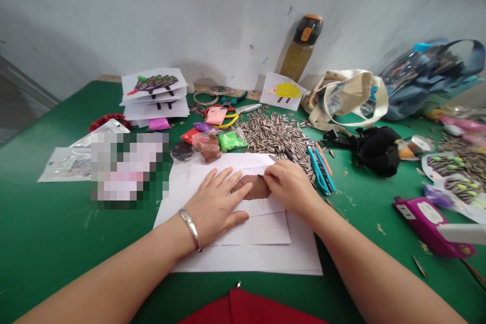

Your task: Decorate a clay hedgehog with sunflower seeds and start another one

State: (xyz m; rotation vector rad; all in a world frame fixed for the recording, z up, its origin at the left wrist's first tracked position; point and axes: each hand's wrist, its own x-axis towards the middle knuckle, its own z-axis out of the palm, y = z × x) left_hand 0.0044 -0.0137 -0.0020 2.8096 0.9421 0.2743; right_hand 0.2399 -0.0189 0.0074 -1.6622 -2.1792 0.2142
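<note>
My left hand (216, 205) lies flat with fingers spread on white paper sheets (261, 243), its fingertips touching a flat brown clay patch (255, 188). A silver bangle sits on that wrist. My right hand (288, 185) is closed in a pinch at the clay's upper right edge, with a small dark thing, probably a sunflower seed, at its fingertips. A heap of striped sunflower seeds (275, 134) lies just behind the paper.
Small bags of coloured clay (212, 142) lie behind the paper on the green table (45, 233). Stacked hedgehog pictures (154, 93) stand back left; one picture (283, 92), a bottle (301, 48) and a cloth bag (343, 96) lean at the wall. Blue pens (321, 167) and a purple gadget (431, 220) lie right.
</note>
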